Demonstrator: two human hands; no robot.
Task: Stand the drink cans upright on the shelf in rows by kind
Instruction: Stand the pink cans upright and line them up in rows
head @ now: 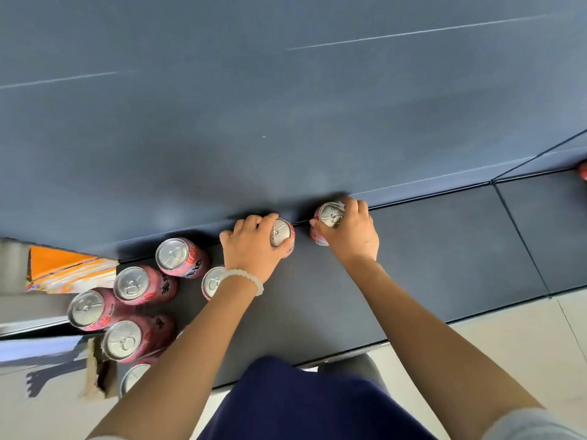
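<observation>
Two pink drink cans stand upright at the back of the dark shelf (444, 249), against the blue rear panel. My left hand (251, 246) grips one pink can (281, 233) from the side, fingers curled round it. My right hand (352, 230) grips the other pink can (330, 214) just to the right, fingers over its rim. A small gap separates the two cans. Several more upright pink cans (173, 254) stand in a cluster on the shelf's left part, one (212, 282) half hidden by my left wrist.
An orange and white carton (63, 271) lies at the left beyond the cans. A torn cardboard edge (98, 373) sits at the lower left. A seam (521, 236) divides the shelf at the right, and a red can's edge (583, 171) shows at the far right.
</observation>
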